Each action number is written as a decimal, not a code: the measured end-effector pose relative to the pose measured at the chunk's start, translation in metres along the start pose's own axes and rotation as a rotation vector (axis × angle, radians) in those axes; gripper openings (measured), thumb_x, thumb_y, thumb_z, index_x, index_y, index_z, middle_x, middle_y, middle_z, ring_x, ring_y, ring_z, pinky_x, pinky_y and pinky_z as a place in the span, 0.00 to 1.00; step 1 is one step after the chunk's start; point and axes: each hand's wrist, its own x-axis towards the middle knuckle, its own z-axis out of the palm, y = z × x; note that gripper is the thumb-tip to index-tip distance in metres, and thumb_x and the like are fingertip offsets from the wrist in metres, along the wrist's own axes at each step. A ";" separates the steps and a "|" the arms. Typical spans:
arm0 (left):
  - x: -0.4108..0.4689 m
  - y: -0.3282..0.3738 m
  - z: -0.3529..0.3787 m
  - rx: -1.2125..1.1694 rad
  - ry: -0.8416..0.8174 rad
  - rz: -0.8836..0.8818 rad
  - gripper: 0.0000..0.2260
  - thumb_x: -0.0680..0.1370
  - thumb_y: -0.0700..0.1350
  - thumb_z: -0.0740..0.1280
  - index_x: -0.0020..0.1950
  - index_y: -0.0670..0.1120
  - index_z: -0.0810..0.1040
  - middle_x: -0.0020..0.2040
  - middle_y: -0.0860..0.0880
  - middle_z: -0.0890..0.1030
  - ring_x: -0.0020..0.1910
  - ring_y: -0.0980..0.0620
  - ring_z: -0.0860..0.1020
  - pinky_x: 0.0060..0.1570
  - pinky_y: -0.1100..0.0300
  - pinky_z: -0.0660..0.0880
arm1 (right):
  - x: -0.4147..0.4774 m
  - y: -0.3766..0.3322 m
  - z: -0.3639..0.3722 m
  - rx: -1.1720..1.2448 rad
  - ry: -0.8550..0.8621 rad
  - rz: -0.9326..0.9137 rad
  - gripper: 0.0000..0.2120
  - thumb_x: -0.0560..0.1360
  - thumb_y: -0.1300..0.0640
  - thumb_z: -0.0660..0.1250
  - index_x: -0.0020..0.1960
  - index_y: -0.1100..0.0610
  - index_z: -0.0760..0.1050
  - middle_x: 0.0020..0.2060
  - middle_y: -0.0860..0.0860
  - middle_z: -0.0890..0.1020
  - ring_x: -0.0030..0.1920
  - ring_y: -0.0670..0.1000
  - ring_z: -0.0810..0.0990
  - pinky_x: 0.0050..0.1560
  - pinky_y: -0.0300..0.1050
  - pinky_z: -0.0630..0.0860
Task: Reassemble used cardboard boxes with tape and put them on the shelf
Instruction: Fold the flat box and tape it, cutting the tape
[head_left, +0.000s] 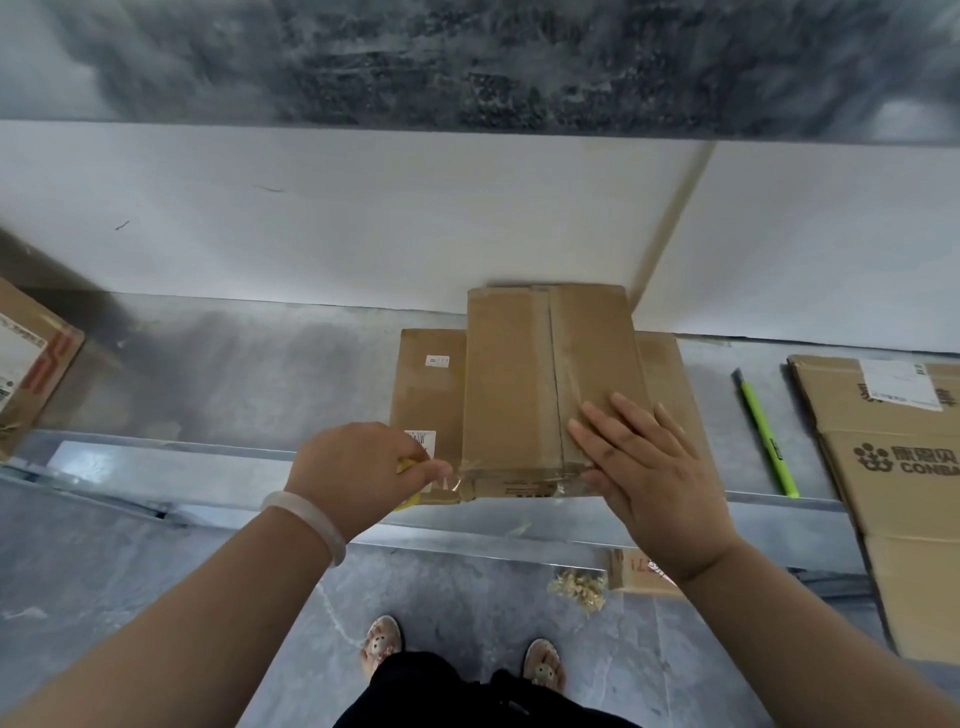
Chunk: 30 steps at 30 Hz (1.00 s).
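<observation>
Cardboard box (511, 384) sits on the steel bench (234, 374), right hand (649, 467) spread flat on its top, left hand (358, 467) curled round what's prob. a yellow tape roll (406, 464) at the near edge: best press the seam shut & pull tape taut w/o creases.

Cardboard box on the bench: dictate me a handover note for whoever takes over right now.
Left hand grips what looks like a yellow tape roll at the near left corner of the box.
Right hand presses flat on its right flap.
Done: flaps closed, clear tape started along the near edge.
Left: finish taping, shelve it, then do the flattened boxes on the right. A green cutter lies beside them.
</observation>
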 end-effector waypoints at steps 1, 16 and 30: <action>0.000 0.001 0.000 0.001 0.002 0.001 0.47 0.61 0.81 0.32 0.53 0.62 0.82 0.38 0.60 0.74 0.38 0.59 0.71 0.32 0.68 0.62 | -0.002 0.002 0.003 0.008 0.004 -0.003 0.20 0.83 0.45 0.53 0.71 0.50 0.72 0.69 0.47 0.76 0.72 0.54 0.70 0.70 0.62 0.66; 0.005 0.010 -0.011 0.084 -0.112 -0.042 0.24 0.76 0.71 0.53 0.54 0.59 0.83 0.35 0.58 0.70 0.39 0.56 0.72 0.36 0.61 0.66 | 0.035 -0.046 -0.022 -0.080 -0.100 -0.005 0.29 0.77 0.39 0.55 0.75 0.50 0.67 0.75 0.52 0.68 0.77 0.56 0.61 0.74 0.64 0.56; 0.002 -0.035 -0.007 -0.245 -0.075 0.319 0.42 0.69 0.78 0.38 0.69 0.58 0.72 0.54 0.58 0.75 0.49 0.58 0.76 0.44 0.65 0.67 | 0.068 -0.081 0.028 0.140 -0.217 -0.054 0.21 0.77 0.35 0.58 0.62 0.41 0.80 0.66 0.43 0.78 0.70 0.49 0.73 0.71 0.54 0.69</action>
